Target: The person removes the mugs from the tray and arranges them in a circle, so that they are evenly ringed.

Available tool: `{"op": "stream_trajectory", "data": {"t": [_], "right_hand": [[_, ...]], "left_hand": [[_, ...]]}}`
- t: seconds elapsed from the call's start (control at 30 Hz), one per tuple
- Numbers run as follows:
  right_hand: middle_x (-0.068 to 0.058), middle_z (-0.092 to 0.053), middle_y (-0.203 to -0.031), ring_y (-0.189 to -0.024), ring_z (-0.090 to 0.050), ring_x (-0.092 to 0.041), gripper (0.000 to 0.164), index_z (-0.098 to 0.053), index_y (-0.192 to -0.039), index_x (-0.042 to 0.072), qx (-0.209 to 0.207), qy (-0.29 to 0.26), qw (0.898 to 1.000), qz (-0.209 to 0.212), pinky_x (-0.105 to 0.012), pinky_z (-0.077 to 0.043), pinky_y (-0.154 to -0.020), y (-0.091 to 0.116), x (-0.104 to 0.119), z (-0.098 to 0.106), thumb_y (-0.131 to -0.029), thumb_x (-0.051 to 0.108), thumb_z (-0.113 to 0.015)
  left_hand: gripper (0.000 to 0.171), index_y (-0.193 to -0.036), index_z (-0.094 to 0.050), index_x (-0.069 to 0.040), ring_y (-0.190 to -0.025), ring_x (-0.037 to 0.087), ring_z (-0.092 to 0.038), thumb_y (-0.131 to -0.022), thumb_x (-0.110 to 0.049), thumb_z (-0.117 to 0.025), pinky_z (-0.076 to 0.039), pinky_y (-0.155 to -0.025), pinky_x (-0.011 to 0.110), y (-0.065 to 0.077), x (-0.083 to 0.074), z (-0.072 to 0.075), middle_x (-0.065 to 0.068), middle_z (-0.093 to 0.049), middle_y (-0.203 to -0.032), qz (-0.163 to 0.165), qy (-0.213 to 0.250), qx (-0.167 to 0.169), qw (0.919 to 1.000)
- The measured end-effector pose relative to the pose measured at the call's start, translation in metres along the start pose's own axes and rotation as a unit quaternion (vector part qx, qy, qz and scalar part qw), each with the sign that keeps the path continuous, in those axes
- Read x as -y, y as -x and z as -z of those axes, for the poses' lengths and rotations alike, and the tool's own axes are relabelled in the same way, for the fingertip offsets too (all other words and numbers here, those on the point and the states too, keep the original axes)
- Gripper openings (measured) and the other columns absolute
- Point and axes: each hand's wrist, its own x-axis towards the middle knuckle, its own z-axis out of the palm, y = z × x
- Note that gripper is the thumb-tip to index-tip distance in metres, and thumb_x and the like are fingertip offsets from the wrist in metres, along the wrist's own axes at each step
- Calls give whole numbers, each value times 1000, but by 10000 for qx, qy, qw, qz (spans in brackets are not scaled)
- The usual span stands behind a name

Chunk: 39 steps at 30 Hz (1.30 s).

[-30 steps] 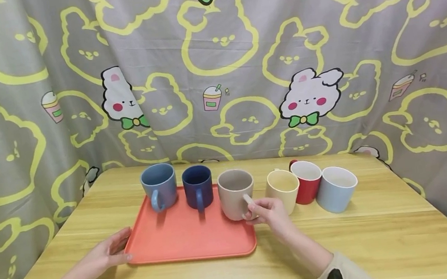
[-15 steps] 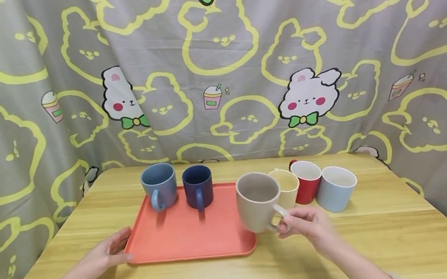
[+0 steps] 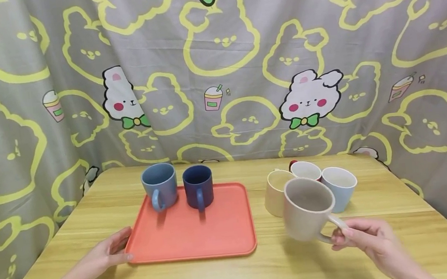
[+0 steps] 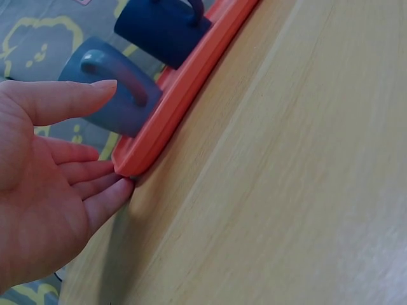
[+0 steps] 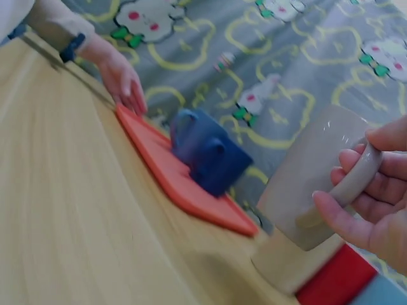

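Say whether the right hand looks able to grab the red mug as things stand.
Probably not: the right hand holds the taupe mug, and the cream mug and light blue mug flank the red mug.

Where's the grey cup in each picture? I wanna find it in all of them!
Head view: the grey cup is right of centre, in the lower half, held by its handle in the right hand.
Left wrist view: it isn't in this picture.
Right wrist view: the grey cup is toward the right edge.
Shared landmark: the orange-red tray, seen in all three.
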Motion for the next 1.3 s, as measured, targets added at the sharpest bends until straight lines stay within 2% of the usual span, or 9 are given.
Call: {"op": "stream_trajectory", "data": {"t": [0.13,0.3,0.53,0.73,1.03,1.17,1.3], "right_hand": [[-15,-67,-101,-95,-64,-26,49,-60,-110,-12,-32,-182,9998,53,-36,-51,-81,17,0,12,-87,-25,-18],[-18,-67,-101,-97,-64,-28,51,-59,-110,-13,-290,-532,9982,-35,-37,-50,-83,36,-2,26,-89,-23,-15],[-20,-67,-100,-95,-65,-30,50,-60,-112,-13,-626,-576,9964,-44,-38,-50,-82,58,-10,46,-91,-21,-15],[-22,-66,-101,-96,-64,-29,50,-59,-112,-13,-753,-685,9947,106,-37,-50,-82,65,-14,58,-91,-21,-15],[-22,-67,-100,-96,-64,-27,50,-61,-112,-12,-997,-777,9920,-4,-36,-50,-83,76,-19,69,-92,-20,-16],[-21,-67,-98,-95,-65,-27,49,-63,-110,-10,-1180,-647,9907,-189,-36,-50,-82,78,-19,70,-93,-19,-18],[-18,-68,-98,-95,-65,-24,47,-65,-108,-8,-1320,-459,9878,-681,-34,-50,-83,76,-15,73,-94,-15,-20]], "left_hand": [[81,-136,-10,22,-129,53,-19,-87,-17,-61,-36,-85,11,0,1,1,40,-11,-142,-19,8,4,10000],[80,-136,-10,22,-129,53,-20,-88,-16,-60,-36,-84,12,0,3,2,40,-12,-142,-41,16,48,10000],[80,-137,-8,21,-130,52,-18,-89,-16,-59,-36,-83,12,0,2,2,39,-10,-143,36,71,111,9999],[80,-137,-9,22,-129,52,-18,-88,-17,-60,-35,-86,11,0,1,2,39,-10,-143,-6,-18,41,10000],[79,-137,-8,21,-130,52,-17,-89,-17,-59,-35,-84,11,0,2,1,39,-10,-143,77,57,123,9999],[79,-137,-7,22,-130,53,-16,-89,-16,-58,-35,-84,11,-1,2,1,40,-9,-143,37,100,177,9998],[79,-136,-7,22,-129,53,-17,-89,-16,-58,-35,-85,11,0,2,1,40,-10,-142,-35,23,110,9999]]}}
